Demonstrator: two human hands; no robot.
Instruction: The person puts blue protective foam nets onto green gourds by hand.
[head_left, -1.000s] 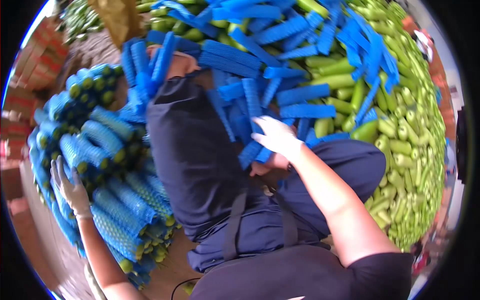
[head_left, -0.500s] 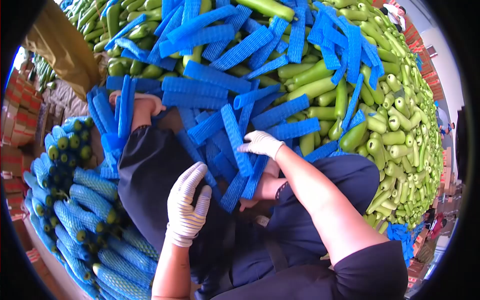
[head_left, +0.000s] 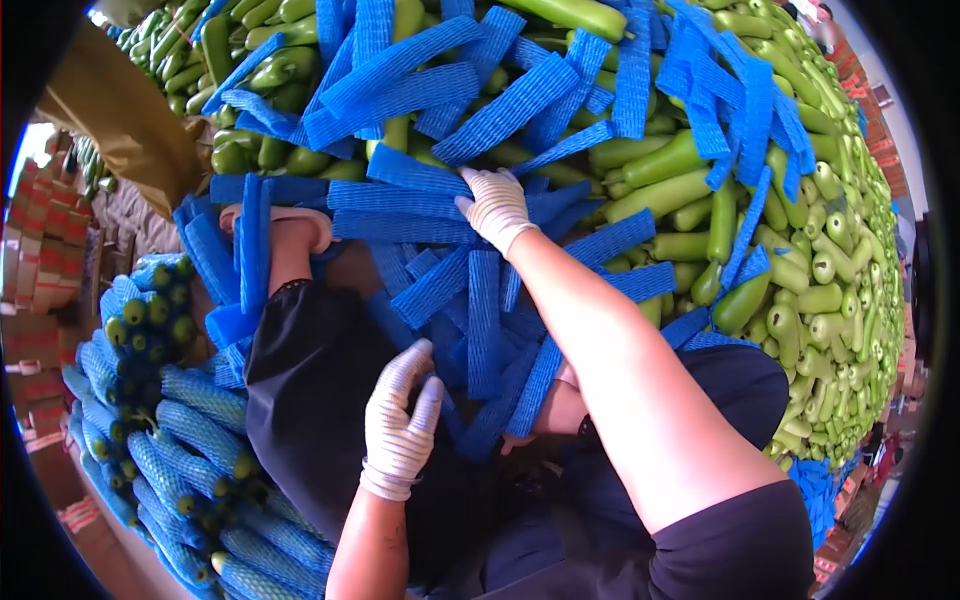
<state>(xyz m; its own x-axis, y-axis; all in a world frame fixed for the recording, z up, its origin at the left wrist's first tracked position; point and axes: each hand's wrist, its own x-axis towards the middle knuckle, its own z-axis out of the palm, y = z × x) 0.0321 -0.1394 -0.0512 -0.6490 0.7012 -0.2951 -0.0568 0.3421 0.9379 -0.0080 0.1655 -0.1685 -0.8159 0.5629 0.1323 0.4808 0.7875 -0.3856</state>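
Observation:
Over the pile in the middle, my right hand (head_left: 497, 208), in a striped white glove, rests at the ends of flat blue foam net sleeves (head_left: 405, 212). Its thumb and fingers are apart, and no sleeve is visibly lifted. My left hand (head_left: 400, 425), gloved alike, hovers above my dark trouser leg with thumb and fingers parted and nothing between them. Between my legs, more loose sleeves lie crosswise, among them an upright-pointing sleeve (head_left: 483, 325). Long green gourds (head_left: 660, 195) show beneath and beyond the sleeves.
At my left, several gourds in blue net sleeves (head_left: 205, 400) are stacked. A large heap of bare gourds (head_left: 825, 300) rises on the right. Brown cloth (head_left: 120, 110) hangs at the upper left, near stacked cartons (head_left: 50, 240). My feet stand among the sleeves.
My right hand has moved forward, away from the sleeve between my legs, to sleeves farther off. That sleeve now lies straighter. My left hand stays parted, a little lower in view.

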